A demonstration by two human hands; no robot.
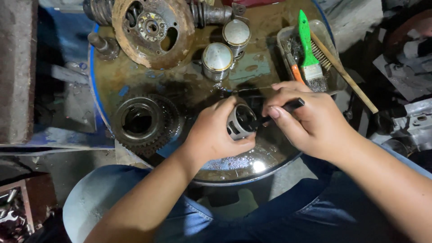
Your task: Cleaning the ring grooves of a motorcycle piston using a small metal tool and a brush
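Both hands are working at frame centre: left hand (pixel 211 135) is clamping a hollow piston (pixel 240 121) open-end sideways, steadying it, while right hand (pixel 310 119) is gripping a black tool (pixel 281 110) poking inside, over the oily drum top (pixel 189 85).

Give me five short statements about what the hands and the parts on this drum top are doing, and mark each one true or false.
1. The left hand holds a small metal piston. True.
2. The right hand is empty. False: it grips a dark-handled tool whose tip goes into the piston.
3. Two more pistons stand upright farther back on the drum top. True.
4. The green-handled brush lies on the floor. False: it rests in a plastic tray at the drum's right edge.
5. A toothed gear lies left of the left hand. True.
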